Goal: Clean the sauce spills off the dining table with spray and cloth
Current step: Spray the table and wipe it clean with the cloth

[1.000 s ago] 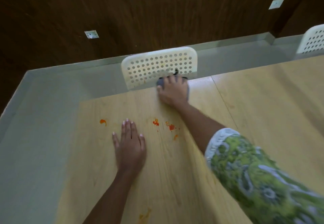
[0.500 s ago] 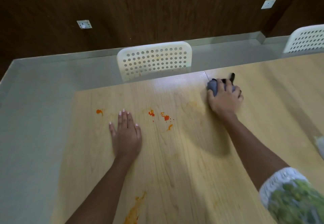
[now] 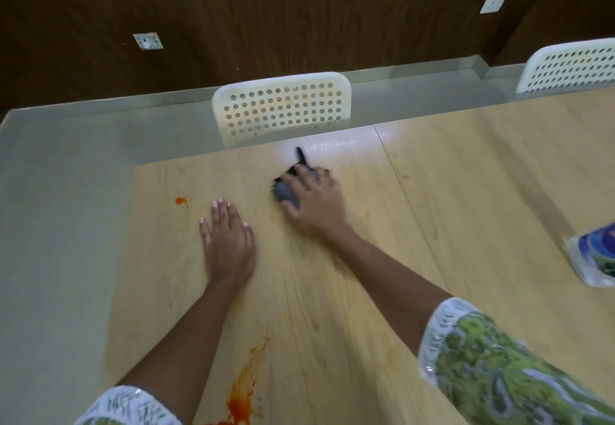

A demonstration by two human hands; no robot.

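Observation:
My right hand [image 3: 314,203] grips a bunched dark grey cloth [image 3: 286,190] and presses it on the light wooden dining table [image 3: 466,175], near the far edge. My left hand [image 3: 228,238] lies flat on the table with straight fingers, just left of the cloth. A small red sauce spot [image 3: 181,200] sits left of my left hand. A long orange-red sauce smear [image 3: 241,394] lies near the front edge between my forearms. A bottle with a blue label [image 3: 595,256] shows at the right edge, cut off by the frame.
A white perforated chair back [image 3: 283,106] stands behind the table's far edge, with orange stains on it. A second white chair [image 3: 570,65] is at the far right. Grey floor [image 3: 60,224] lies left of the table, dark wooden wall behind.
My right hand swept the cloth from the right back to the left, over the spots that lay right of my left hand; those spots no longer show. My left hand stayed flat.

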